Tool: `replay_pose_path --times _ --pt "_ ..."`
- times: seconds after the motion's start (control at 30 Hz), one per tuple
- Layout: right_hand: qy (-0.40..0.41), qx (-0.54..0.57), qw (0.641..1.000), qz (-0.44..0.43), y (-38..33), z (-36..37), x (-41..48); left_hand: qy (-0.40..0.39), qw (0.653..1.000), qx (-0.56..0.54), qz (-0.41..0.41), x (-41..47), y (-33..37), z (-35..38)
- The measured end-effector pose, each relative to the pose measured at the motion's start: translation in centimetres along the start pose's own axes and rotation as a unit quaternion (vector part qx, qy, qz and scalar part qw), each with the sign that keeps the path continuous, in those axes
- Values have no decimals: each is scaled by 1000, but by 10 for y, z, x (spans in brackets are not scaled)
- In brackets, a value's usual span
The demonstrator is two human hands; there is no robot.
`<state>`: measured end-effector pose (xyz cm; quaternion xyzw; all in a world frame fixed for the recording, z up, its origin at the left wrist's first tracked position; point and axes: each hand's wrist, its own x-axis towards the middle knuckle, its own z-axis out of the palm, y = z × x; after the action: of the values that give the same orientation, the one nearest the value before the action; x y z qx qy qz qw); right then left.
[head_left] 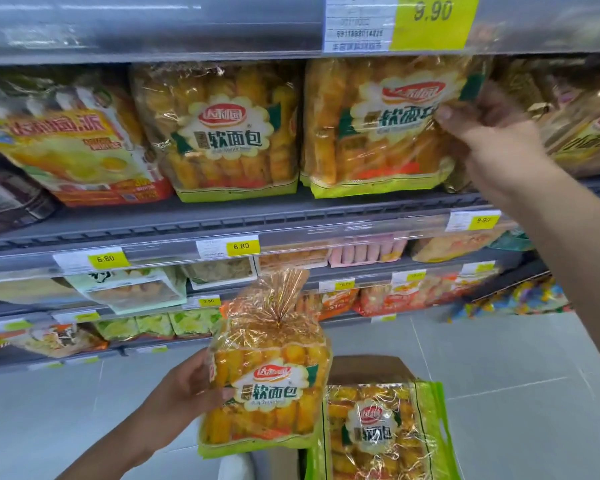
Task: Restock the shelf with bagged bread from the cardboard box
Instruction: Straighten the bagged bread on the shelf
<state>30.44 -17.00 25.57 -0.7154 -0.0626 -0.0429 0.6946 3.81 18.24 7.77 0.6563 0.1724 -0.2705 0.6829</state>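
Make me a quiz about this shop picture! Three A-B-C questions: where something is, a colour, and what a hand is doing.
1. Where is the right-hand grip?
A. on a trolley handle
B. on a shelf bread bag
C. in a pocket

2. What colour is the top 9.90 price tag?
A. blue
B. pink
C. yellow

3. What is the left-hand grip doing?
A. holding a spare bread bag
B. hanging empty
C. holding a bottle

Answers:
1 B, its thumb and fingers pinch that bag's right edge.
2 C, the number sits on yellow.
3 A, its thumb and fingers clasp the bag's left side.
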Motion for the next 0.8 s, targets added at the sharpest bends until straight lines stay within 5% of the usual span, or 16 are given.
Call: replay_pose_path --times 0.27,0.53,0.73,0.8 --pt "39 -139 989 22 45 -4 -9 12 998 -58 16 -6 18 8" --pt "83 -196 976 34 52 -5 -19 45 997 -58 37 -16 38 -10" --pt "204 -216 954 35 50 2 -51 30 996 -26 78 -19 63 -20" --pt "179 -213 960 32 55 12 -70 33 995 -24 93 -18 72 -21"
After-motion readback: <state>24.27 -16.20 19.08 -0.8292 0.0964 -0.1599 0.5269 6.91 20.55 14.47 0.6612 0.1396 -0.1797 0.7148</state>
